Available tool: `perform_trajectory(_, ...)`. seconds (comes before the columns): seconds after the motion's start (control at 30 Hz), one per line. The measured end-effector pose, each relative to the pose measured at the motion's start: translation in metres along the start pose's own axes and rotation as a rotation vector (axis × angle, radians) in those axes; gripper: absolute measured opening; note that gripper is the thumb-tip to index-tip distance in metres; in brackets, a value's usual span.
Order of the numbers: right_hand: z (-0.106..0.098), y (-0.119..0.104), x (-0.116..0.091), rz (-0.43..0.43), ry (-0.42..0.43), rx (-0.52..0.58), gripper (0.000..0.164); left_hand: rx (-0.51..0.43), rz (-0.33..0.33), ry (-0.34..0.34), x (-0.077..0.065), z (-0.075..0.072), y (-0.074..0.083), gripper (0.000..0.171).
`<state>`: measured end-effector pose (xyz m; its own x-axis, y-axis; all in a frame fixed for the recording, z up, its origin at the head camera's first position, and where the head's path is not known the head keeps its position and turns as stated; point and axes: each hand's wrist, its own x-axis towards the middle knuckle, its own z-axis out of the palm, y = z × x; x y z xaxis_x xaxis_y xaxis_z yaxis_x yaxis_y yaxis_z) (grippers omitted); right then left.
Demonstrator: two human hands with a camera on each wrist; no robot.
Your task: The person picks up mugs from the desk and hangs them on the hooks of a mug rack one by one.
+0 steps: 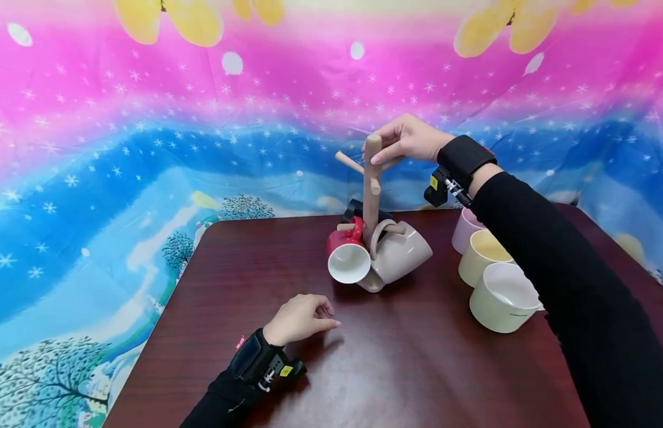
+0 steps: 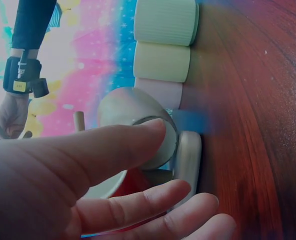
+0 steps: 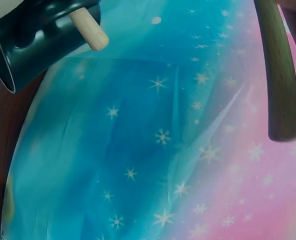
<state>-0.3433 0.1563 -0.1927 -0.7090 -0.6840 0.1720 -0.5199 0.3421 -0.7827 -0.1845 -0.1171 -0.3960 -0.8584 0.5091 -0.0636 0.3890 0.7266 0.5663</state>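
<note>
A wooden mug tree (image 1: 371,202) stands toward the back of the table. My right hand (image 1: 408,139) holds the top of its post, thumb in front and fingers partly hidden behind. Hanging low on the pegs are a red mug (image 1: 339,239) with a white inside and a beige mug (image 1: 403,252), both tilted. Behind the post is a dark mug (image 1: 355,209), clearer in the right wrist view as a dark green mug (image 3: 48,42). My left hand (image 1: 301,318) is low over the table in front of the tree, fingers loosely bent, holding nothing.
On the right, partly behind my right sleeve, stand a pink mug (image 1: 465,232), a yellow mug (image 1: 481,258) and a whitish mug (image 1: 502,303). The dark wooden table (image 1: 245,267) ends at a patterned cloth backdrop (image 1: 288,119).
</note>
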Motion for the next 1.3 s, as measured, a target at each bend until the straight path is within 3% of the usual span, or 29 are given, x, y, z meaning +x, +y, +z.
perform_trajectory(0.17, -0.004, 0.001, 0.000, -0.042, -0.070, -0.020, 0.019, 0.000, -0.004, -0.010, 0.001, 0.001, 0.001, 0.024)
perform_trajectory(0.33, -0.003, 0.000, -0.001, -0.036, -0.068, -0.035, 0.024, 0.000, -0.003, -0.016, 0.002, 0.003, 0.000, 0.023)
perform_trajectory(0.6, 0.005, -0.006, -0.014, 0.031, 0.045, 0.014, 0.044, 0.009, -0.007, -0.028, 0.002, 0.006, 0.000, 0.023)
perform_trajectory(0.73, 0.004, -0.018, -0.028, 0.033, 0.167, -0.019, 0.052, 0.009, -0.005, -0.032, 0.003, 0.007, -0.001, 0.022)
perform_trajectory(0.87, 0.006, -0.034, -0.053, 0.027, 0.308, -0.124, 0.053, 0.008, -0.003, -0.040, 0.004, 0.007, -0.001, 0.023)
perform_trajectory(1.03, 0.017, -0.038, -0.103, 0.071, 0.434, -0.246, 0.044, 0.003, -0.003, -0.045, 0.004, 0.005, -0.001, 0.022)
perform_trajectory(1.17, 0.033, -0.027, -0.149, 0.094, 0.458, -0.353, 0.036, 0.003, -0.011, -0.049, 0.004, 0.004, 0.000, 0.022)
perform_trajectory(1.3, 0.045, -0.008, -0.195, 0.082, 0.456, -0.509, 0.041, 0.008, -0.016, -0.044, 0.004, 0.004, 0.000, 0.023)
